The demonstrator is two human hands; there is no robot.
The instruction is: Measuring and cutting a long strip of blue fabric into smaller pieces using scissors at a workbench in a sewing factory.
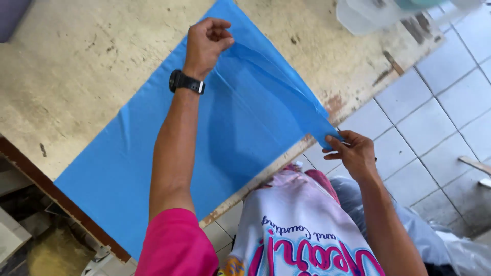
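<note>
A long sheet of bright blue fabric (pixel 153 148) lies across a worn wooden table (pixel 76 66). My left hand (pixel 206 43), with a black watch on the wrist, pinches a raised fold of the fabric near the table's far side. My right hand (pixel 354 152) pinches the fabric's corner just past the table's near edge. Between the two hands the fabric edge is lifted off the tabletop and stretched into a taut fold.
A translucent plastic container (pixel 373 14) stands at the table's far end. Grey floor tiles (pixel 434 112) lie to the right. Clutter sits under the table at lower left (pixel 46 245). My white printed shirt and pink sleeve fill the bottom.
</note>
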